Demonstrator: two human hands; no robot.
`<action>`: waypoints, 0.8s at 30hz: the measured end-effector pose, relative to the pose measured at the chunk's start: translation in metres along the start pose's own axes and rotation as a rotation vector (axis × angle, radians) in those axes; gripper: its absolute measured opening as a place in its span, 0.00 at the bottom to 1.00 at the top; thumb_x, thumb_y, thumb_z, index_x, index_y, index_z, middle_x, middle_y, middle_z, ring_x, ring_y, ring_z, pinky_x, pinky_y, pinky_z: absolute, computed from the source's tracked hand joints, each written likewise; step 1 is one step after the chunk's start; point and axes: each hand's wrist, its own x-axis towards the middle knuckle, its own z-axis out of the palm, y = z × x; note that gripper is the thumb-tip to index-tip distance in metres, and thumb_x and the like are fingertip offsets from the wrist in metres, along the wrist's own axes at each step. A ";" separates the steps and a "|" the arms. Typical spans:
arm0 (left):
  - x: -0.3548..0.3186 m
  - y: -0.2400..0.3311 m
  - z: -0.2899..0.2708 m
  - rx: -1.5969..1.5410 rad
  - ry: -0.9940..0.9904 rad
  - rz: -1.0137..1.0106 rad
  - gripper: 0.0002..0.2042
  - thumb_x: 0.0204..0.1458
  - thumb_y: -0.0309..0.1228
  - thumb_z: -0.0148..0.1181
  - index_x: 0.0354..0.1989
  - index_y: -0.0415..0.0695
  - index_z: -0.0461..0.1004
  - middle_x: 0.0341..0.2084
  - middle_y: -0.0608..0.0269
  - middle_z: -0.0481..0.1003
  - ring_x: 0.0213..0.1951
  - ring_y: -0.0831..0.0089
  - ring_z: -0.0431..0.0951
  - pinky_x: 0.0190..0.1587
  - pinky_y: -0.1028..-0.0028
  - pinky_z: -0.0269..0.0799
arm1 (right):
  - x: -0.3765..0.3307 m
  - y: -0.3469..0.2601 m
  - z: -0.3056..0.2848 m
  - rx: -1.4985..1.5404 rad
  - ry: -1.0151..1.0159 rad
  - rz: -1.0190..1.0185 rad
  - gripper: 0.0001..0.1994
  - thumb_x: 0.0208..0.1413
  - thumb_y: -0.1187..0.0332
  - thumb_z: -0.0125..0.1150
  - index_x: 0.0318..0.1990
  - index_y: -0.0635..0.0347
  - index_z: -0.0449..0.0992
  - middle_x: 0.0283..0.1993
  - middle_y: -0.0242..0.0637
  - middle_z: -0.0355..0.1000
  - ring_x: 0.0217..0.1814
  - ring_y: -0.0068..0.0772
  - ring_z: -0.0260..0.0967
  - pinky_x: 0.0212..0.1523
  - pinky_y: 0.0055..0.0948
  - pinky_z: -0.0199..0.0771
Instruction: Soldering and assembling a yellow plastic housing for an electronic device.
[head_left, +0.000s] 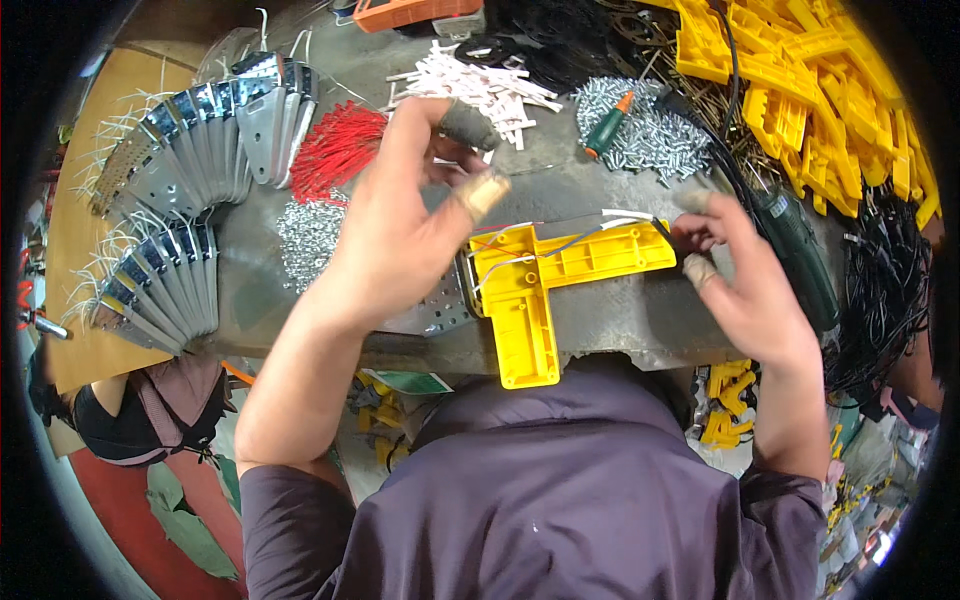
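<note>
A yellow T-shaped plastic housing (545, 280) lies on the grey bench, with thin white and red wires (560, 245) running along its top. My left hand (400, 215) hovers over its left end, fingers apart, taped fingertips raised, and holds nothing that I can see. My right hand (745, 275) rests at the housing's right end, where its taped fingertips pinch the wire ends. A perforated metal plate (440, 310) lies under my left hand, beside the housing.
Stacked metal plates with wires (190, 170) fan out at the left. Red wires (335, 150), white plastic strips (480, 85), screw piles (640, 130), a green screwdriver (610, 122), a green power driver (795, 250), yellow parts (810, 90) and black cables (885, 290) crowd the bench.
</note>
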 end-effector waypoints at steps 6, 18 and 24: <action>0.029 -0.011 -0.007 0.690 -0.293 0.165 0.20 0.44 0.26 0.62 0.46 0.42 0.64 0.31 0.47 0.74 0.37 0.48 0.75 0.39 0.57 0.70 | 0.071 -0.016 -0.013 0.209 -0.015 -0.070 0.18 0.54 0.75 0.53 0.54 0.63 0.64 0.36 0.33 0.68 0.40 0.20 0.64 0.43 0.21 0.65; 0.013 0.013 -0.005 0.497 0.028 0.262 0.20 0.42 0.21 0.61 0.46 0.40 0.66 0.32 0.53 0.73 0.33 0.63 0.77 0.37 0.69 0.72 | 0.286 0.020 -0.003 1.109 0.293 -0.114 0.14 0.59 0.64 0.59 0.44 0.67 0.69 0.40 0.39 0.69 0.43 0.33 0.70 0.46 0.30 0.73; -0.037 -0.005 -0.015 0.402 0.302 0.357 0.17 0.36 0.17 0.64 0.37 0.41 0.68 0.29 0.57 0.73 0.30 0.58 0.72 0.34 0.64 0.64 | 0.195 -0.044 -0.008 0.428 0.793 -0.579 0.12 0.58 0.62 0.60 0.44 0.56 0.72 0.33 0.32 0.72 0.31 0.21 0.68 0.32 0.19 0.69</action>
